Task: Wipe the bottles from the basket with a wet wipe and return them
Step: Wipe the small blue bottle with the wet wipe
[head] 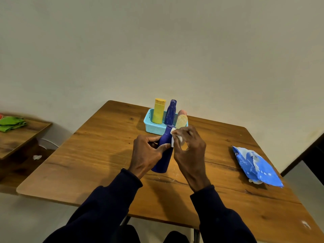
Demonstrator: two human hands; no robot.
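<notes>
A dark blue bottle (162, 161) stands tilted on the wooden table (98, 155), just in front of the light blue basket (152, 128). My left hand (149, 151) grips the bottle around its middle. My right hand (188, 148) pinches a white wet wipe (176, 136) against the bottle's upper part near the neck. Inside the basket stand a yellow bottle (159, 111), a second dark blue bottle (171, 112) and a pale yellow bottle with a pink top (182, 119).
A blue pack of wet wipes (256, 166) lies at the table's right side. A lower wooden shelf (21, 135) on the left holds a green cloth (11, 123). A small white scrap (37, 157) lies below it. A wall stands behind the table.
</notes>
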